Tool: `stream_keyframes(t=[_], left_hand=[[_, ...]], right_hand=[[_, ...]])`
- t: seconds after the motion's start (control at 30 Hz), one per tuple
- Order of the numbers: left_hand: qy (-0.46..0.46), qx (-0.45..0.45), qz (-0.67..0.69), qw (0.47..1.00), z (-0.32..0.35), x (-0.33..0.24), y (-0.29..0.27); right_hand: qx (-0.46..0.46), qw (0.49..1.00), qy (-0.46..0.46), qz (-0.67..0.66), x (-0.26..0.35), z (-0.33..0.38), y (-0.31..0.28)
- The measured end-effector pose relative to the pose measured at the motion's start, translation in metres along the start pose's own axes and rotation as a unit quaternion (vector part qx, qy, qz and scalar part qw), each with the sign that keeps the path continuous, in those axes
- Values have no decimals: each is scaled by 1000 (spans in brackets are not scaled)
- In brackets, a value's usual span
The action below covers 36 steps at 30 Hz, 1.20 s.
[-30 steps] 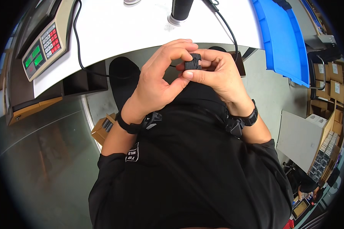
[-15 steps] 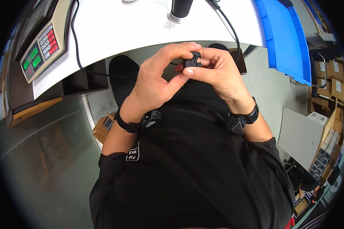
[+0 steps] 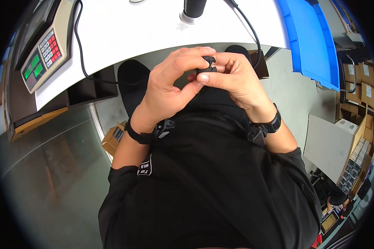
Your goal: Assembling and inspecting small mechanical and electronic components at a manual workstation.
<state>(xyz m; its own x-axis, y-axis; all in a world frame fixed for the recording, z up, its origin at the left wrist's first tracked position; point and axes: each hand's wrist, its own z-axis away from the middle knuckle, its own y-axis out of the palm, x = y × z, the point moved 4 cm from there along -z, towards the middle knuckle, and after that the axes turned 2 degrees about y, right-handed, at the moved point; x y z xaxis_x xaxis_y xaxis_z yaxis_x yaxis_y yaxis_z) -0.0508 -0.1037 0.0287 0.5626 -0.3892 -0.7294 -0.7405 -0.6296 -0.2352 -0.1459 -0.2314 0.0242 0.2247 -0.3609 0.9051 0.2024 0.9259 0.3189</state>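
A small black ridged part (image 3: pixel 207 67), round at the edges with toothed grooves, is pinched between both hands over my lap. Its exact kind cannot be made out. My left hand (image 3: pixel 172 79) curls round its left side, index finger on top and thumb low against it. From the other side, my right hand (image 3: pixel 237 76) grips it with the thumb in front and the fingers behind. The fingers cover much of the part. Each wrist wears a black strap with a small device.
Ahead is a white table (image 3: pixel 124 29) with a scale (image 3: pixel 47 56) at left, a black cylinder on a silver base (image 3: pixel 193 10) and black cables. A blue bin (image 3: pixel 313 45) juts over its right edge. Cardboard boxes (image 3: pixel 367 89) and a white cabinet (image 3: pixel 328 143) stand at right.
The black part has turned slightly and sits deeper between the fingers, with less of it showing. Both hands stay nearly where they were, and the view has shifted a little.
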Motion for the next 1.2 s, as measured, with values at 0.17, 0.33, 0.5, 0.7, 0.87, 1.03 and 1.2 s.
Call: stream_keyframes(t=[0.17,0.33,0.5,0.7,0.87,1.03,1.2], left_hand=[[13,-15,-13,1000,-2,2,0],[-23,13,-11,1000,-1,-1,-1],[12,34,-54,998,-1,1,-3],[15,18,-62,998,-5,-3,-5],[-7,84,-40,996,-19,-8,-25],[15,81,-116,990,-22,-6,-22],[-11,77,-92,993,-23,-3,-19]], right_hand=[[-7,1000,-9,-4,0,0,2],[-13,1000,-4,16,-3,-2,0],[1,1000,-18,1,4,1,4],[5,999,-32,17,3,1,2],[-32,988,-72,131,15,3,-1],[-61,957,-57,279,20,4,0],[-67,941,-54,326,21,5,0]])
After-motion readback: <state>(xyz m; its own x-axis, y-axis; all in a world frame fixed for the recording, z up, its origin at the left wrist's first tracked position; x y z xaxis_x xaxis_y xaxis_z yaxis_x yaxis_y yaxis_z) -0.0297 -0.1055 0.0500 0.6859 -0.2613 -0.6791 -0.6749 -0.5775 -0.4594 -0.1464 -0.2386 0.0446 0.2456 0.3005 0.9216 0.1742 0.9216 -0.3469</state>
